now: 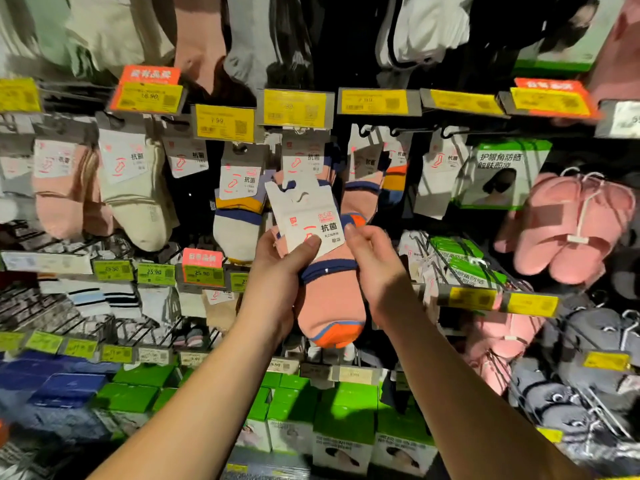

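We hold the sock pack (332, 299) clear of the rack at the centre of the view. Its orange toe (337, 334) points to six o'clock and its white card header (304, 216) tips toward eleven. Our left hand (277, 275) cups the pack from nine o'clock, with the fingers curled behind it. The thumb presses on the card's lower corner, which keeps the printed face turned up for reading. Our right hand (374, 268) closes on the pack from three o'clock beside the navy cuff (329, 266), steadying soft fabric that would otherwise droop. Both hands are thus clamped on the pack.

At twelve o'clock of the header, matching socks (360, 199) hang under a yellow price tag (294, 108). The hook cut-out in the card suggests, in our judgement, that the pack belongs in that row. Pink slippers (571, 230) hang at three o'clock, well apart, and green boxes (346, 403) sit at six.
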Motion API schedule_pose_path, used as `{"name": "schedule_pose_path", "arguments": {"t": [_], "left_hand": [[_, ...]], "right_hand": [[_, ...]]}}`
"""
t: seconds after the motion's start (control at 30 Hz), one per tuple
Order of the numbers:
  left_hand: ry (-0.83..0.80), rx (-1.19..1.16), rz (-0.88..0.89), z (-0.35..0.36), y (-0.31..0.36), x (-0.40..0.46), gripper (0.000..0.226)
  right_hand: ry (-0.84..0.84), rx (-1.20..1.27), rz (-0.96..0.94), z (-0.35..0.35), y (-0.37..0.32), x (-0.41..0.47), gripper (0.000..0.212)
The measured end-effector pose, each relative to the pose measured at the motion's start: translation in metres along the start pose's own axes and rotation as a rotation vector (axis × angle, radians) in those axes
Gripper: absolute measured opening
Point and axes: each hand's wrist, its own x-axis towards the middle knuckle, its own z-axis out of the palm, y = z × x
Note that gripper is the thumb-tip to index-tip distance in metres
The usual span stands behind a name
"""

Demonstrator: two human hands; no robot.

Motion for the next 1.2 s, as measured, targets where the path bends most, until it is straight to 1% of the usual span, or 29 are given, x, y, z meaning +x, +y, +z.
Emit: {"name": "schedule_pose_path", "arguments": {"t": [0.1,0.2,0.27,0.33,0.4,0.47,0.6,0.73,0.83,0.9,0.97,1.13,1.2], "left_hand": [[0.001,0.040,0.013,0.001,-0.008,-0.001,0.037],[0.008,0.087,0.023,0.001,-0.012,-0.001,0.045],[0.015,0.119,0.035,0.001,-0.013,0.000,0.048],[0.030,0.130,0.039,0.002,-0.013,0.000,0.043],[0.054,0.105,0.028,0.003,-0.010,0.000,0.032],[0.080,0.083,0.015,0.004,-0.007,0.001,0.030],[0.126,0.123,0.051,0.002,-0.004,0.001,0.017],[0.186,0.236,0.148,-0.007,-0.002,0.005,0.020],[0.221,0.279,0.197,-0.014,0.002,0.007,0.017],[0.224,0.277,0.211,-0.014,0.006,0.006,0.027],[0.221,0.266,0.205,-0.015,0.008,0.006,0.039],[0.191,0.247,0.194,-0.011,0.011,0.004,0.037],[0.181,0.241,0.190,-0.009,0.013,0.002,0.041]], "right_hand": [[0.007,-0.072,0.038,0.001,-0.001,0.001,0.010],[-0.002,-0.098,0.052,0.001,-0.001,0.002,0.013],[-0.005,-0.094,0.045,0.000,0.000,0.002,0.010],[-0.011,-0.084,0.050,-0.001,-0.002,0.003,0.008],[-0.013,-0.066,0.070,-0.002,-0.002,0.004,0.008],[-0.005,-0.059,0.074,-0.004,-0.001,0.006,0.009],[0.004,-0.018,0.074,-0.007,0.001,0.008,0.012],[0.029,0.023,0.092,-0.013,0.001,0.012,0.009],[0.098,0.017,0.051,-0.022,-0.005,0.020,0.009],[0.129,-0.018,0.006,-0.029,-0.012,0.029,0.007],[0.131,-0.084,-0.037,-0.034,-0.023,0.038,0.006],[0.145,-0.101,-0.141,-0.036,-0.046,0.065,0.008],[0.134,-0.109,-0.157,-0.034,-0.051,0.075,0.008]]}}
